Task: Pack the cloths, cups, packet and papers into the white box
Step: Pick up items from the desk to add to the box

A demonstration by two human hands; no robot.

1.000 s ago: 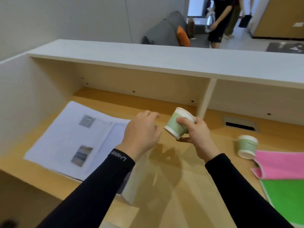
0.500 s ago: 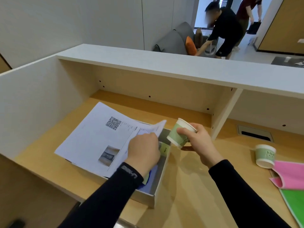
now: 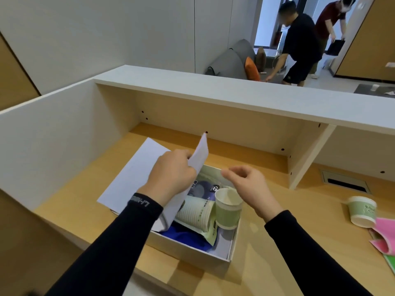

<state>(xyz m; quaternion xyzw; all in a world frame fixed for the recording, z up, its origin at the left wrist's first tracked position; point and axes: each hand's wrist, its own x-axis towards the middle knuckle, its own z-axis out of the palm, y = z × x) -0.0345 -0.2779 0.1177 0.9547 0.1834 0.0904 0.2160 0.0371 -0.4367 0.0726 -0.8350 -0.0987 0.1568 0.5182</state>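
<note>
- Office room in the upper frame: grey sofa, two people bending at upper right.
- Wooden table under a white shelf carries the white box at lower centre.
- Left hand, grip pinched on the papers, holds them lifted off the box; better keep them high.
- Right hand, grip loose and empty, hovers over the upright cup inside.
- Another cup and a pink cloth wait at right.
</note>
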